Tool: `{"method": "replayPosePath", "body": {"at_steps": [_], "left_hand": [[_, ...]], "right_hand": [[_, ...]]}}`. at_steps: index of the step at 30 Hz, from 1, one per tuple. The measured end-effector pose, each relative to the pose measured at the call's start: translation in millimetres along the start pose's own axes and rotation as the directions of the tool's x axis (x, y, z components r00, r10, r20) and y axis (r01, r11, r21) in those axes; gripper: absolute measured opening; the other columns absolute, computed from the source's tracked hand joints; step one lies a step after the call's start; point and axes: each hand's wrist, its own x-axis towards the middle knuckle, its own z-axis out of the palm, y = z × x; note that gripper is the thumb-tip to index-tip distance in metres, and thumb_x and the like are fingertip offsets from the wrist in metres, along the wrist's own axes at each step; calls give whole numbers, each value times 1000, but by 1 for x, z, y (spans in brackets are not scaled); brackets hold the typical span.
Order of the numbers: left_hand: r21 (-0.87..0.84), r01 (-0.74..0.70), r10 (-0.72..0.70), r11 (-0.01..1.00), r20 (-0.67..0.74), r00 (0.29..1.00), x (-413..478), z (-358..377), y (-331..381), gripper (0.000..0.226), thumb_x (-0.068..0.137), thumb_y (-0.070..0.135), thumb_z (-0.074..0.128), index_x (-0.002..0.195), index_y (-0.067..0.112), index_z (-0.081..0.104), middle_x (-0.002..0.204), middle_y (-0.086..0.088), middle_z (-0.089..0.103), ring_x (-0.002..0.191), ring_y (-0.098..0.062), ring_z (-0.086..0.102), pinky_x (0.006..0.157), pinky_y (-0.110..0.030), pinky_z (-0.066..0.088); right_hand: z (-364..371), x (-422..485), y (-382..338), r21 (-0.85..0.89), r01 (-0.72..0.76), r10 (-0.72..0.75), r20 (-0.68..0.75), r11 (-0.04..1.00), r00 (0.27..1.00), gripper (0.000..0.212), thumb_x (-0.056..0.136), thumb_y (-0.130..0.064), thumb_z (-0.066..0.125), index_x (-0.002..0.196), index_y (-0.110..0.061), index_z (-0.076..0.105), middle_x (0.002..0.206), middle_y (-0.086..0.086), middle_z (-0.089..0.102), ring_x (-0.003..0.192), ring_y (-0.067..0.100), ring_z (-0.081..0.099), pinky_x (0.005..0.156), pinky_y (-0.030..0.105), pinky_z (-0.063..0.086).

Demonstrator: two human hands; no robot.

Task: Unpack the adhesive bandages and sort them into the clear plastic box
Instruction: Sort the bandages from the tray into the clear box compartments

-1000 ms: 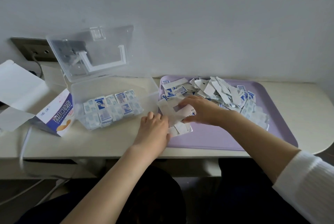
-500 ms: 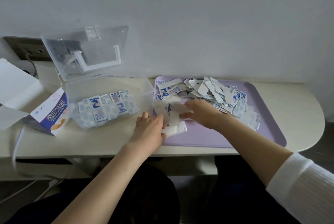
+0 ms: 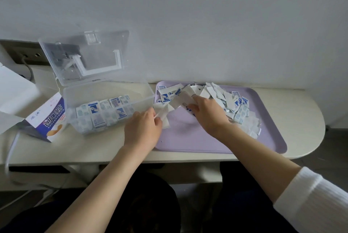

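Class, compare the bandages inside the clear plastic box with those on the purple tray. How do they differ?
Box bandages lie in tidy rows; tray bandages form a jumbled heap. Box bandages are untouched; the left hand and right hand grip tray bandages. Both have blue-and-white wrappers.

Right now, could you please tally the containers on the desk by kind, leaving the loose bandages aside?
Clear plastic box, lid open: 1
Purple tray: 1
Cardboard carton: 1
Total: 3
The bandages overlap too much to count.
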Motion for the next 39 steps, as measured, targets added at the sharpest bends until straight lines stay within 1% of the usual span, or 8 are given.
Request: {"method": "replayPosePath", "body": {"at_steps": [4, 9, 17, 21, 25, 31, 35, 39], "left_hand": [[-38, 21, -21, 999, -7, 1000, 1, 4, 2, 12, 94, 21, 41, 86, 14, 47, 87, -11, 63, 74, -28, 45, 59, -30, 29], [-236, -11, 22, 972, 45, 999, 2, 15, 13, 20, 96, 24, 46, 109, 16, 60, 99, -8, 68, 92, -31, 61, 70, -33, 46], [-495, 124, -30, 860, 193, 981, 5, 11, 22, 23, 91, 16, 44, 70, 17, 53, 65, 1, 57, 65, -16, 53, 57, -24, 38], [-572, 139, -35, 808, 189, 981, 5, 7, 26, 33, 91, 17, 47, 59, 19, 43, 48, 8, 45, 45, -2, 46, 44, -10, 33], [-553, 107, -43, 826, 128, 991, 10, 12, 20, 32, 95, 25, 50, 64, 18, 48, 60, 5, 52, 57, -8, 48, 47, -11, 35], [-508, 37, -8, 861, 59, 998, 14, 17, 18, 19, 93, 14, 54, 74, 16, 53, 61, 6, 51, 56, -7, 46, 48, -11, 36], [-386, -101, 110, 917, 2, 994, 11, 17, 23, 25, 93, 14, 51, 68, 15, 46, 55, 2, 45, 53, -17, 45, 45, -19, 27], [-287, -249, 260, 925, 1, 965, 5, 22, 27, 16, 93, 12, 50, 78, 16, 48, 67, -2, 51, 66, -28, 53, 57, -31, 34]], "right_hand": [[9, -5, -6, -17, 30, -28, 82, 999, 996, 16, 97, -18, 41, 90, -8, 51, 93, 19, 61, 79, 35, 53, 60, 31, 30], [24, -10, -20, -14, 126, -121, 175, 992, 977, 24, 96, -7, 37, 115, -7, 51, 103, 17, 62, 82, 33, 56, 61, 33, 34], [29, -18, -30, 292, 166, -248, 269, 942, 931, 51, 87, -15, 59, 128, 0, 33, 123, 17, 44, 110, 29, 48, 88, 31, 39], [29, -19, -28, 317, 192, -269, 219, 929, 938, 65, 82, -20, 69, 132, 0, 33, 129, 13, 37, 101, 21, 47, 82, 14, 36], [25, -23, -28, 349, 219, -289, 160, 911, 944, 65, 84, -19, 68, 135, 2, 34, 135, 14, 36, 122, 22, 40, 92, 18, 36], [16, -23, -25, 193, 122, -139, 82, 974, 987, 47, 92, -25, 55, 133, -12, 37, 133, 6, 39, 116, 25, 50, 93, 39, 42], [11, -15, -17, 62, 144, -134, -138, 988, 981, 61, 88, -12, 59, 140, -8, 26, 140, 11, 31, 128, 27, 31, 106, 30, 25], [10, -9, -5, 28, 51, -51, 5, 998, 999, 59, 87, -2, 55, 139, -9, 26, 136, 13, 33, 125, 30, 34, 102, 33, 31]]}}
